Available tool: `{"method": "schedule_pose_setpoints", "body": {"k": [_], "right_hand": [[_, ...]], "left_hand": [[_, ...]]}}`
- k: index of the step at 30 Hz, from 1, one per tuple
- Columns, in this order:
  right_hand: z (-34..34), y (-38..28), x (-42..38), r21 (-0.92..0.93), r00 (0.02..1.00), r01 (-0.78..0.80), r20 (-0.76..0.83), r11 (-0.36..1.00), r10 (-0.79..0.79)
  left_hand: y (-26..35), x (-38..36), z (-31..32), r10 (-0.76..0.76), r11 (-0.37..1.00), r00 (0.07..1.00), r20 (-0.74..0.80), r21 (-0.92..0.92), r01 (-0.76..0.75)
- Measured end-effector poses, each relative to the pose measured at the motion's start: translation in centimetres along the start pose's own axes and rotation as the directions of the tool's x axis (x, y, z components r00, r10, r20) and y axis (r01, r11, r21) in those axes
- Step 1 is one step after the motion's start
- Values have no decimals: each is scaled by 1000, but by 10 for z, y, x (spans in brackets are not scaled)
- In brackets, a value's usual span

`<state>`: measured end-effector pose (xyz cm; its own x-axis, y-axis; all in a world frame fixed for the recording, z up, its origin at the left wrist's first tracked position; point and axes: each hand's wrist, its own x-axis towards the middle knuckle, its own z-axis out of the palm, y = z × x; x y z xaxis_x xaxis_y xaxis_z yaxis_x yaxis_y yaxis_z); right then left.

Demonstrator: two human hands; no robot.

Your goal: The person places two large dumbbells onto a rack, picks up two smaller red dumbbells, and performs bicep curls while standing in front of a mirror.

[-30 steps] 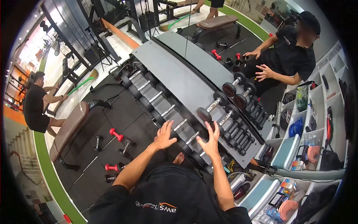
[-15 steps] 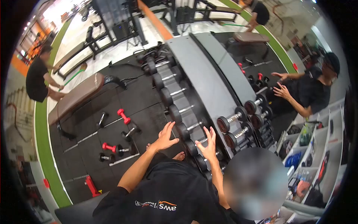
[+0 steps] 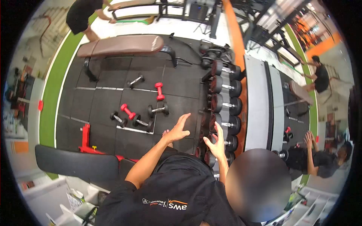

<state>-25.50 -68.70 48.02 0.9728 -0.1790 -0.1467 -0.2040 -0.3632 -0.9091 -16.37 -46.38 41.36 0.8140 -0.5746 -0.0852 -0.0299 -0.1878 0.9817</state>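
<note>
My left hand (image 3: 178,130) is raised in front of my body, fingers spread and thumb out, holding nothing. Facing it, my right hand (image 3: 216,144) is also open and bare, and overlaps the lower part of the dumbbell rack in this view. Round black dumbbells (image 3: 226,105) with silver handles fill the rack in a row. On the floor beyond my left hand lie a black dumbbell (image 3: 158,109), a red dumbbell (image 3: 159,91) and several others, black and red.
A brown padded bench (image 3: 120,46) stands at the back left, near a person (image 3: 83,17) holding a green-handled broom. At the lower left are a black bench pad (image 3: 77,162) and a red metal frame (image 3: 86,137). Mirrors (image 3: 277,109) line the rack's right side, reflecting the room.
My view has turned to the right, so the rack now runs nearly upright and the floor dumbbells sit more central. Both hands stay raised and open.
</note>
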Motion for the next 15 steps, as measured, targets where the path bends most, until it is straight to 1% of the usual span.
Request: {"method": "schedule_pose_setpoints", "body": {"k": [6,8,9,13,15], "right_hand": [[70,-14,42,54,979,-19,205,998,8],[89,-22,53,59,962,-25,274,998,8],[98,-28,58,61,953,-22,302,998,3],[124,-42,74,52,923,8,383,999,-27],[132,-46,83,43,909,19,416,999,-35]], "left_hand": [[-19,-34,-63,-19,998,985,-173,-59,9],[-18,-45,-83,-73,993,972,-224,-105,50],[-19,-51,-90,-101,989,964,-245,-131,70],[-32,-65,-110,-124,987,927,-355,-144,77],[-32,-68,-113,-176,971,913,-368,-218,99]]}}
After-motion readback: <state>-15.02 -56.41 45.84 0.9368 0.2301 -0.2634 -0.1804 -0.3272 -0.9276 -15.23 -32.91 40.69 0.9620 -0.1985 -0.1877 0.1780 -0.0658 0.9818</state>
